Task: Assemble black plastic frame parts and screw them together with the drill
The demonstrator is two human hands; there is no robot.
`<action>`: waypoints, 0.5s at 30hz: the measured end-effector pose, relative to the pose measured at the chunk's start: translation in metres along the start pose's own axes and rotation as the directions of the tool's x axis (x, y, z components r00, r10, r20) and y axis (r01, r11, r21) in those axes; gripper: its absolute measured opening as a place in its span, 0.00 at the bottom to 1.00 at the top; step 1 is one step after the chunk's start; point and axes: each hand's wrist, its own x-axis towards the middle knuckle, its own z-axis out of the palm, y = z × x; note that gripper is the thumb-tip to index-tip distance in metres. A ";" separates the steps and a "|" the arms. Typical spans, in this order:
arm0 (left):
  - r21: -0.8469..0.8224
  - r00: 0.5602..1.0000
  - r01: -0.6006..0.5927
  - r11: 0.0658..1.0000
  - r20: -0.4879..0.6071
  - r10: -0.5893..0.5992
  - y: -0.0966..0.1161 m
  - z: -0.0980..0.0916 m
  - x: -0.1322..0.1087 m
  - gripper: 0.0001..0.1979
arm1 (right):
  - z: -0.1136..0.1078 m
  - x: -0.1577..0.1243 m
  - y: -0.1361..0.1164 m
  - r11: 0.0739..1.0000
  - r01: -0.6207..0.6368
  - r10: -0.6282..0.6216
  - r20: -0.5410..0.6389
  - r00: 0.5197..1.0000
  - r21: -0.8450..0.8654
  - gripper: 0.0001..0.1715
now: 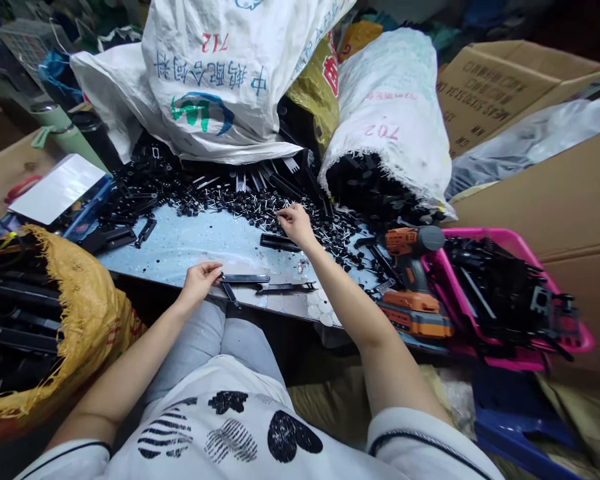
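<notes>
My left hand (201,283) is closed in a pinch at the near edge of the table, on the end of a hinged-looking black part (231,294) with a narrow arm that points down over the edge. Touching or just beside it, a long black bar (245,279) lies flat. A thin, dark notched strip (286,287) is to the right of that. Farther in, my right hand (296,225) reaches into a heap of small black-headed pins (250,205), thumb and fingertips together. Whatever sits between those fingertips is too small to make out. Just below that hand rests a black channel-shaped piece (279,243).
An orange cordless drill (411,280) stands on the right, beside a pink basket (515,240) of black parts. White woven sacks (390,93) rise at the back. A yellow sack (93,293) is at left, near a green bottle (65,130). Cardboard boxes (510,80) stand right.
</notes>
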 end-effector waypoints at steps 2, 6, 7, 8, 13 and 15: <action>0.121 0.998 -0.063 0.991 0.038 0.059 -0.005 -0.002 0.002 0.23 | -0.012 -0.027 -0.012 0.994 0.050 -0.056 0.057 0.997 0.101 0.13; 0.372 0.980 -0.193 0.908 0.025 0.198 -0.018 -0.005 0.007 0.19 | -0.028 -0.077 -0.031 0.975 0.041 -0.106 0.293 0.950 0.219 0.09; 0.396 0.981 -0.188 0.899 0.026 0.194 -0.021 -0.006 0.008 0.19 | -0.029 -0.085 -0.034 0.975 0.029 -0.106 0.354 0.929 0.218 0.08; 0.408 0.983 -0.177 0.896 0.035 0.178 -0.023 -0.006 0.010 0.19 | -0.030 -0.092 -0.037 0.979 0.025 -0.106 0.406 0.908 0.200 0.07; 0.486 0.979 -0.203 0.850 0.097 0.178 -0.025 -0.009 0.014 0.21 | -0.027 -0.100 -0.054 0.979 0.190 -0.130 0.496 0.859 -0.073 0.07; 0.555 0.970 -0.236 0.798 0.080 0.231 -0.024 -0.009 0.010 0.19 | -0.027 -0.099 -0.061 0.948 0.275 -0.157 0.517 0.841 -0.159 0.09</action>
